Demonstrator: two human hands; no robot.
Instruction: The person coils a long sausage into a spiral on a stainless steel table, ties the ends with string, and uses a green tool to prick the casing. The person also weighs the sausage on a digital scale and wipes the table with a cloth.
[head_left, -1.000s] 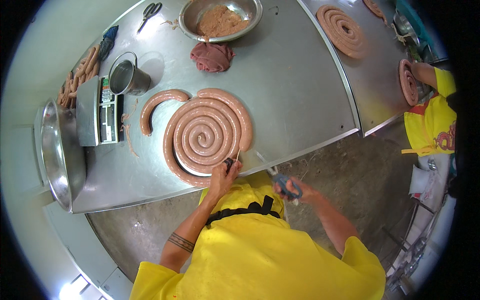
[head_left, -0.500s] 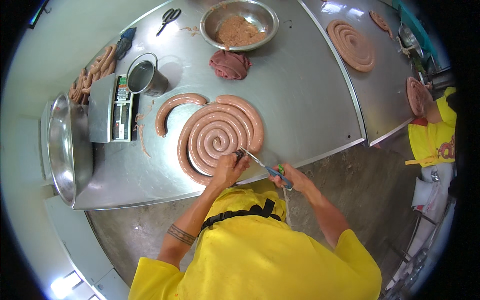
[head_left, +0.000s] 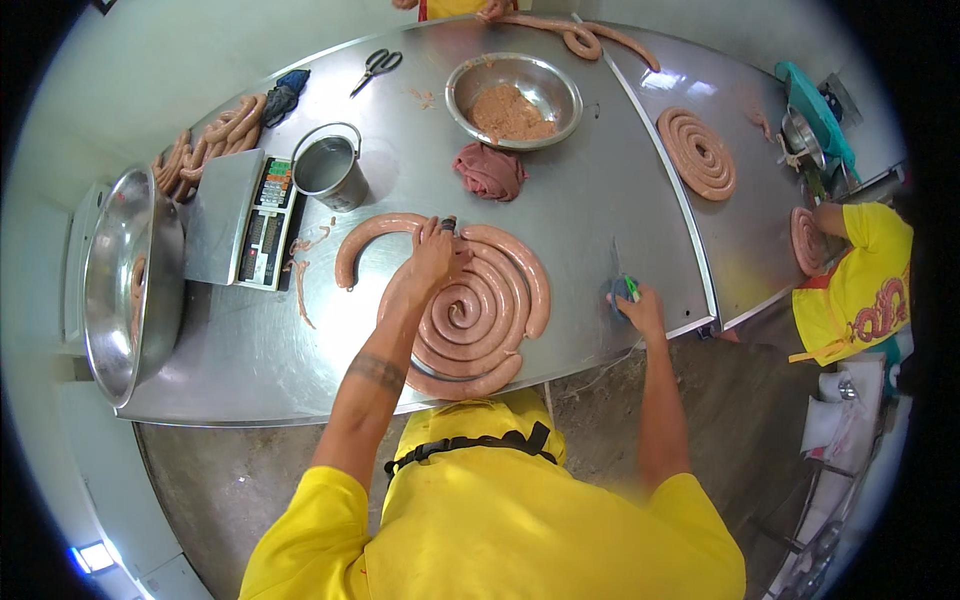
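A pale pink sausage coil (head_left: 455, 318) lies on the steel table in front of me. A curved sausage length (head_left: 372, 232) rests at its upper left, and another sausage length (head_left: 540, 285) curves along its right side. My left hand (head_left: 435, 252) reaches over the coil's upper edge. Its fingers close around a small dark thing (head_left: 448, 224) that I cannot make out, between the two curved lengths. To the right of the coil, my right hand (head_left: 643, 306) grips scissors (head_left: 619, 288) with green on the handle, blades pointing away and blurred.
A digital scale (head_left: 262, 235), metal pail (head_left: 330, 172) and large steel bowl (head_left: 115, 290) stand at left. Beyond are a bowl of minced meat (head_left: 540, 97), a pink cloth (head_left: 489, 172) and black-handled scissors (head_left: 378, 68). A co-worker (head_left: 862, 270) works at right; another person's hands (head_left: 493, 10) show at the far edge.
My left hand has moved from the coil's near edge to its far side. The right hand and scissors have swung right. A gap now shows in the outer ring at lower right.
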